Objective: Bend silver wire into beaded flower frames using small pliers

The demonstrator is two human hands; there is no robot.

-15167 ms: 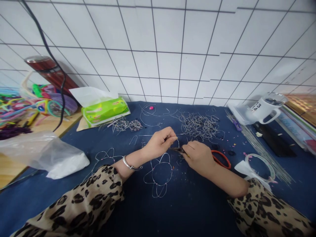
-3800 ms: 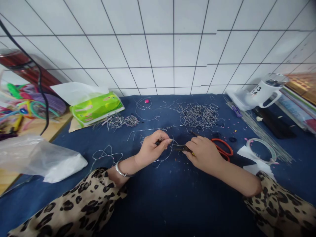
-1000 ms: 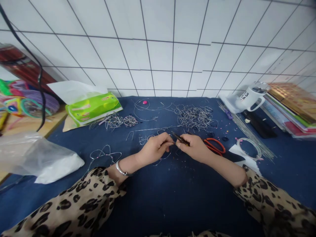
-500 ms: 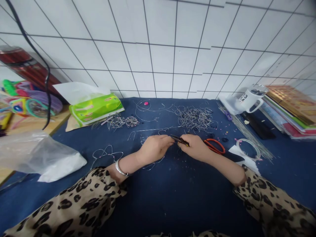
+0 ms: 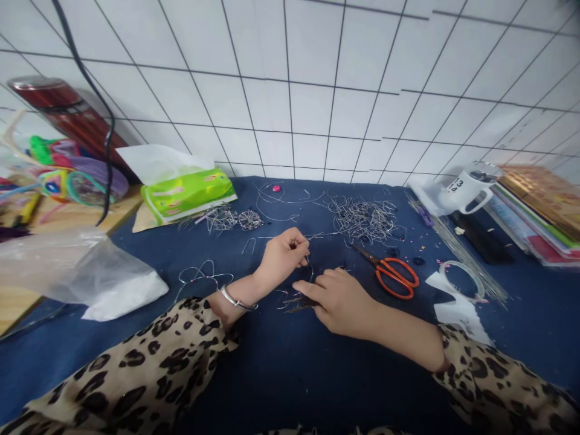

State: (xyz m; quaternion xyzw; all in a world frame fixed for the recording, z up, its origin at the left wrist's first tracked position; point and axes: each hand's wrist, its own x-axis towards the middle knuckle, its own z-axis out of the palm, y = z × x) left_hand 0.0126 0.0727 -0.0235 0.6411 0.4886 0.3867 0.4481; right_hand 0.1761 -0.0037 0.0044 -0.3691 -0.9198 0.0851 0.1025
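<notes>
My left hand (image 5: 281, 257) is closed in a pinch on a thin silver wire (image 5: 311, 272), which hangs down between the two hands. Lower and to the right, my right hand (image 5: 338, 299) is wrapped round dark pliers (image 5: 299, 304). Their jaws point left and look smeared by motion, and the handles are hidden in the palm. A bit of beaded wire (image 5: 281, 296) lies by the jaws. Right of my right hand rest orange-handled scissors (image 5: 395, 278), their dark blades pointing up and left.
A tangle of wire pieces (image 5: 365, 219) lies behind the hands. At the left are a wire loop with beads (image 5: 199, 275), a plastic bag (image 5: 109, 281) and a green tissue pack (image 5: 190, 196). Long straight wires (image 5: 466, 257), a clear coil (image 5: 462, 279) and a white mug (image 5: 469, 188) stand right.
My right hand with the pliers has moved down, away from my left fingertips. My left hand has risen slightly, with wire showing below it. The scissors are now fully uncovered. The view has shifted slightly.
</notes>
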